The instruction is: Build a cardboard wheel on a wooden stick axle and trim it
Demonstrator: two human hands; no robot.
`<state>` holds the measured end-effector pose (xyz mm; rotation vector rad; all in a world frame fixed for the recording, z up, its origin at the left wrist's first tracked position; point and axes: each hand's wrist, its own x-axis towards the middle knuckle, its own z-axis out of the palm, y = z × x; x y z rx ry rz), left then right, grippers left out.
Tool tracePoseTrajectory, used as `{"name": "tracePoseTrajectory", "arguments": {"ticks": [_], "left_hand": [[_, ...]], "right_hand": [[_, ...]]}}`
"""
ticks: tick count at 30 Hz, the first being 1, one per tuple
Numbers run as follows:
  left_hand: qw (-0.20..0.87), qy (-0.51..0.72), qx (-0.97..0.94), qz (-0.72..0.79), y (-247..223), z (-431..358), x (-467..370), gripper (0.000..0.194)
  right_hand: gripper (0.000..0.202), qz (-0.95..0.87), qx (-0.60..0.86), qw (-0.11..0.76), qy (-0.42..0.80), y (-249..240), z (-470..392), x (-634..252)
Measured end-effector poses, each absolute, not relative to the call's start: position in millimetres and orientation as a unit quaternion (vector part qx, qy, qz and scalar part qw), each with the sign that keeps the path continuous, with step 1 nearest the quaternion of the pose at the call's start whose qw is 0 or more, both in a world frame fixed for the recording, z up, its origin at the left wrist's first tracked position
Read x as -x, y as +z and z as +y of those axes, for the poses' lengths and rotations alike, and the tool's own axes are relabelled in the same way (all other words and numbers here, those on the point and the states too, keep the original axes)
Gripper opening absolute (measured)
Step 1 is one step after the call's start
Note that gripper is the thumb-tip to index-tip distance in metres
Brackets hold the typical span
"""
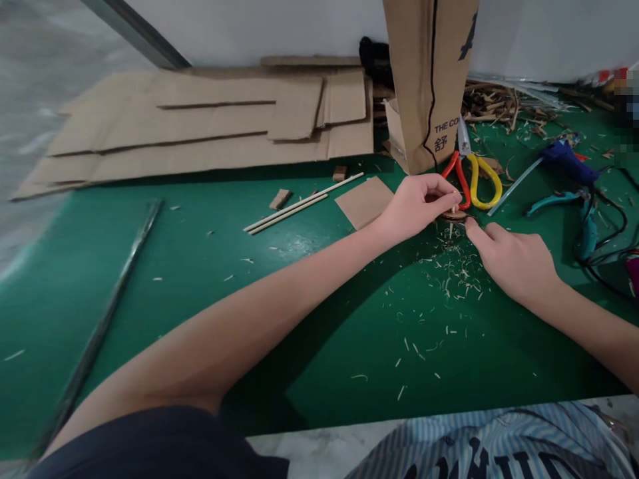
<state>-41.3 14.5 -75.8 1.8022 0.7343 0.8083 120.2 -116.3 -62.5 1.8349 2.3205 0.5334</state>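
A small round cardboard disc (454, 215) is held just above the table, with a short thin wooden stick (451, 230) passing down through it. My left hand (424, 203) pinches the stick's upper end between thumb and fingers, close over the disc. From the right, my right hand (514, 256) grips the disc's near edge; its fingertips are partly hidden. Pale shavings (459, 276) lie scattered beneath both hands. Just behind the disc rest scissors (464, 176) with one red and one yellow handle. A square cardboard piece (365, 201) lies beside my left wrist.
Flat cardboard sheets (200, 123) lie at the back left, near an upright cardboard box (424, 80). Thin wooden sticks (299, 207) are left of the square. To the right are a blue glue gun (569, 163), teal-handled pliers (588, 229) and cables. Twigs (492, 103) pile behind.
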Motion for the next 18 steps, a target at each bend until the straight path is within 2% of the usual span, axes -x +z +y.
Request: {"name": "tracePoseTrajectory", "arguments": {"ticks": [10, 18], "left_hand": [[0.49, 0.331, -0.742, 0.317, -76, 14, 40, 0.012], [0.487, 0.323, -0.749, 0.313, -77, 14, 41, 0.013]], "right_hand": [[0.039, 0.789, -0.597, 0.096, 0.109, -62, -111, -126], [0.04, 0.766, -0.624, 0.045, 0.144, -72, -115, -129]]}}
